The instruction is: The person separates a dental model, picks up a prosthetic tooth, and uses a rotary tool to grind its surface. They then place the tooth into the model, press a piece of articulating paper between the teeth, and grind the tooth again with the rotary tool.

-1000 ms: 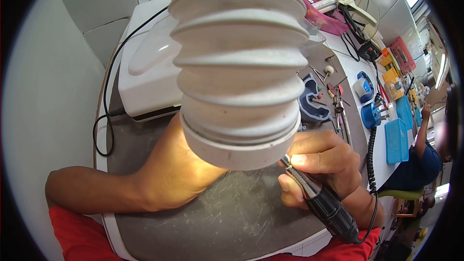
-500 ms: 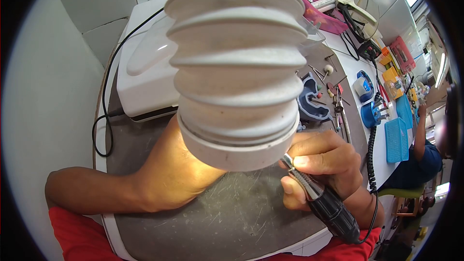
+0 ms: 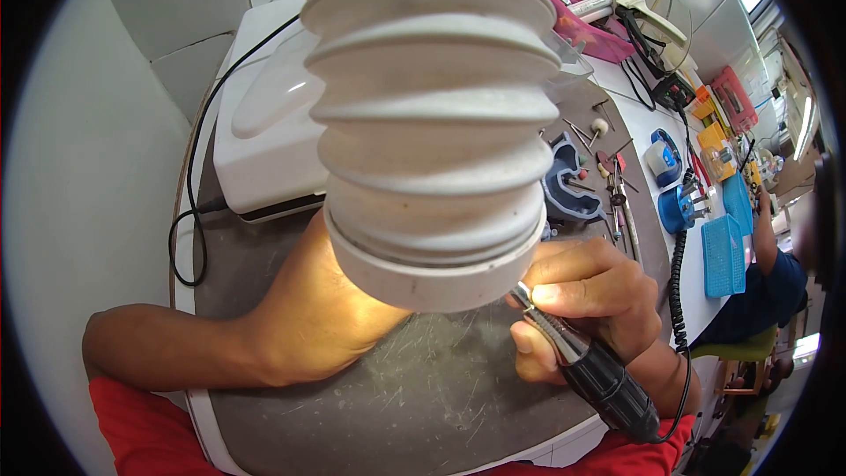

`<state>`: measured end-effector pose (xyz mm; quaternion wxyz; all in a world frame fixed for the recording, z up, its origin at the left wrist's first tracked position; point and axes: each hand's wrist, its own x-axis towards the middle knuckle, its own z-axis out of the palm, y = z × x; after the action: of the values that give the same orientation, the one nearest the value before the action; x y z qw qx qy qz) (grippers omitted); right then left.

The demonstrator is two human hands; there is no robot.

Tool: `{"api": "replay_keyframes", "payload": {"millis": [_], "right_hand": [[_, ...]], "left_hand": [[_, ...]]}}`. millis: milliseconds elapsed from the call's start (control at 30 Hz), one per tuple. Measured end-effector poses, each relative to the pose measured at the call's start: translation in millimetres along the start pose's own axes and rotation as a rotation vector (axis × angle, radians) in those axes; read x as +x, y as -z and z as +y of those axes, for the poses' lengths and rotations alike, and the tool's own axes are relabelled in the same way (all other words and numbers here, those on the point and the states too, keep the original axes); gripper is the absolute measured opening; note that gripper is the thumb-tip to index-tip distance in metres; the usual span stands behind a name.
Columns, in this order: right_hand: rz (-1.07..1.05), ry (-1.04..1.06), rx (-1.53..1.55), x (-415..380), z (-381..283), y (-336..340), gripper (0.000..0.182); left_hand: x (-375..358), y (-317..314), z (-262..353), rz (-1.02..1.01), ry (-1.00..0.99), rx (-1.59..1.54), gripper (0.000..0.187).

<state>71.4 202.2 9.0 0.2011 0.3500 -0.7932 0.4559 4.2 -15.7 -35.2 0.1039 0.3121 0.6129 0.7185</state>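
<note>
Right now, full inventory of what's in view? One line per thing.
extraction hose: 1, white ribbed, centre, mouth hanging over the mat
rotary handpiece: 1, silver and black, in the right hand, tip hidden under the hose mouth
work mat: 1, grey, scratched, front of bench
white box unit: 1, white, back left, black cable attached
bur holder: 1, dark blue, right of hose
blue basket: 1, far right
co-worker: 1, dark blue shirt, seated far right
left hand: fingers hidden under the hose
right hand: grips the handpiece
</note>
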Motion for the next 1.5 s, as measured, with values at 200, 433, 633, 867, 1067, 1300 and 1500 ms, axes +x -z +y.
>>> {"api": "replay_keyframes", "payload": {"millis": [200,433,633,867,1067,1300,1500], "right_hand": [[-0.010,0.022,-0.069,3.7,-0.4,3.5,0.041],[-0.026,0.016,-0.032,0.1,-0.3,3.7,0.040],[-0.027,0.004,-0.033,-0.3,-1.0,4.2,0.039],[-0.010,0.045,-0.042,-0.2,2.1,3.2,0.039],[-0.017,0.037,-0.004,-0.8,3.4,3.4,0.038],[-0.027,0.044,0.002,-0.5,3.8,4.4,0.039],[-0.015,-0.001,0.008,-1.4,0.7,5.3,0.034]], "left_hand": [[-0.1,-0.1,6.8,-0.027,0.013,0.060,0.049],[-1.7,-4.5,5.2,0.082,0.041,0.004,0.046],[1.8,0.5,6.0,-0.029,0.038,0.025,0.045],[1.6,-1.5,6.0,0.006,0.090,-0.012,0.043],[3.5,-1.9,6.1,-0.023,0.038,-0.015,0.044],[1.0,-1.7,2.7,0.014,0.034,-0.027,0.048],[-1.9,-0.7,2.4,0.030,-0.007,0.084,0.051]]}}
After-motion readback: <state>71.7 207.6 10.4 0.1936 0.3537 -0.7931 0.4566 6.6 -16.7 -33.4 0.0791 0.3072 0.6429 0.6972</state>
